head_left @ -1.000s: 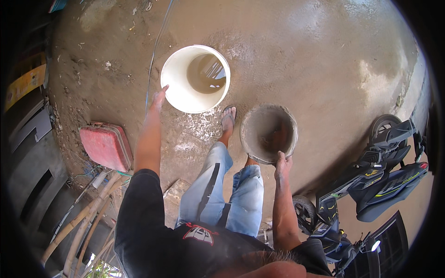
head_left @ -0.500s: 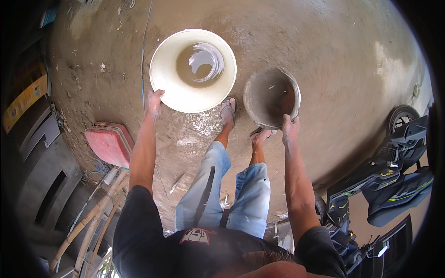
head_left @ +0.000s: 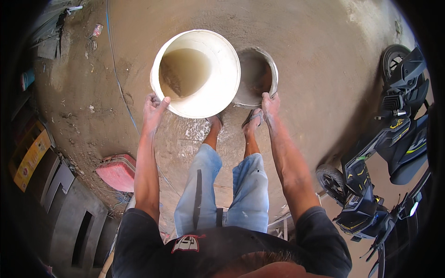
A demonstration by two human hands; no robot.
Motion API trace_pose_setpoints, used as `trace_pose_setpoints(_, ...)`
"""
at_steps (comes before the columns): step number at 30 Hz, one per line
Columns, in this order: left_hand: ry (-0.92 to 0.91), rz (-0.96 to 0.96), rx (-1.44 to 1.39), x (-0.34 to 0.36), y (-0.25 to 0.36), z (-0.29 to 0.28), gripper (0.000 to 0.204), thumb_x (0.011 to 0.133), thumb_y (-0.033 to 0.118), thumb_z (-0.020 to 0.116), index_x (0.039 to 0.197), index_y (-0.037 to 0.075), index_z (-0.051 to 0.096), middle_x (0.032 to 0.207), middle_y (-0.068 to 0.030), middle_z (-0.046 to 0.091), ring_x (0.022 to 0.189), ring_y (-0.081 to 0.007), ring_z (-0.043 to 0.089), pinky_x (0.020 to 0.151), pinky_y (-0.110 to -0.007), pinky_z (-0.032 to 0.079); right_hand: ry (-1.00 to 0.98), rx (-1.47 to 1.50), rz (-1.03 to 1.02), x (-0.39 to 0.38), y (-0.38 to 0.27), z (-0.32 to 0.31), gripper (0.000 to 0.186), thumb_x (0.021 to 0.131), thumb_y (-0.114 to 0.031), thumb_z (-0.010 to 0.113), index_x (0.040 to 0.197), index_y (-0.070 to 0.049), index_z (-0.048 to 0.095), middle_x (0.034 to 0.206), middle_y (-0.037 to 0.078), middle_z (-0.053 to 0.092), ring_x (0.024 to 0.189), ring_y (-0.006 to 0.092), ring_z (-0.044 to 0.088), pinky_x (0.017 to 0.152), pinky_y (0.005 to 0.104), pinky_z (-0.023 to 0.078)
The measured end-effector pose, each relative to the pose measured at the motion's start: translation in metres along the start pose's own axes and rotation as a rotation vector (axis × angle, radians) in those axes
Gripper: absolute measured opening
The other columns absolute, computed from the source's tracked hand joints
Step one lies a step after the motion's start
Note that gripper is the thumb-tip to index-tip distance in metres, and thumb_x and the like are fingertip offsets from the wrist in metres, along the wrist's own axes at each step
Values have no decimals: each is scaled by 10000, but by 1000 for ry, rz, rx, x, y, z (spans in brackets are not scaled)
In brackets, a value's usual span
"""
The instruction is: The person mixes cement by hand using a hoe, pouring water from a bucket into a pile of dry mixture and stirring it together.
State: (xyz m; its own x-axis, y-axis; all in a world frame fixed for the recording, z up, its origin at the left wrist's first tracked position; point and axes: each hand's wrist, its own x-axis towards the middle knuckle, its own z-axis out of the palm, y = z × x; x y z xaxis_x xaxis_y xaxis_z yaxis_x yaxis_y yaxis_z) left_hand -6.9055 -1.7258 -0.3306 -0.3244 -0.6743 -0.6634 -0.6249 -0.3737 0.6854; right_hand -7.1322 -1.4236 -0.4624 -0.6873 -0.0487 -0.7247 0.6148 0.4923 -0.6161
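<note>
Head view: large white plastic bucket (head_left: pixel 197 74) tipped, mouth facing the camera, its rim overlapping the smaller round grey cement-crusted pan (head_left: pixel 256 76) just to its right, both over the wet concrete floor (head_left: pixel 324 55). Left hand (head_left: pixel 153 105) closed on the bucket's lower-left rim; right hand (head_left: pixel 270 103) closed on the pan's near edge. Both arms extended straight forward, feet directly below the two vessels.

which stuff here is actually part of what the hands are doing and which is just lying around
In use:
- white bucket with murky water, left hand gripping its rim
- grey mortar-caked bucket, right hand on its rim

Lying about:
- red container
- blue hose
- parked motorbikes
</note>
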Motion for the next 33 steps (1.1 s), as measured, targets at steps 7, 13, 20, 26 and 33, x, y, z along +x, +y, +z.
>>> trace_pose_setpoints(7,-8,57,411,-46,52,72,660,685,325,853,1065,-41,456,895,-96,606,762,-130,576,694,-270,496,26,-92,-7,-23,-4,23,605,777,-80,552,1369,-26,439,747,69,616,607,125,536,567,273,456)
trace_pose_setpoints(13,23,196,511,-75,54,86,611,668,334,863,960,-22,460,794,-91,609,699,-124,559,649,-270,485,-23,-39,4,-20,14,35,546,764,-136,567,1284,17,502,1060,157,647,954,204,614,853,294,465)
trace_pose_setpoints(20,90,60,652,-97,67,89,742,615,404,868,1028,-55,456,973,-198,534,871,-286,567,761,-399,475,-37,-54,-78,-6,62,75,632,752,-203,560,1358,-51,462,1028,241,660,955,299,649,856,368,479)
trace_pose_setpoints(26,112,58,704,-105,77,86,767,617,412,861,1069,-57,456,1011,-217,511,945,-343,519,819,-442,436,-69,3,-48,-23,55,94,629,751,-208,571,1340,-11,467,1064,242,649,965,323,644,871,372,479)
trace_pose_setpoints(33,120,40,725,-106,80,86,769,606,411,866,1049,-58,450,969,-211,513,901,-343,510,777,-448,429,-56,-65,-17,-14,65,102,594,754,-158,572,1324,-14,488,1066,227,654,986,282,639,871,346,480)
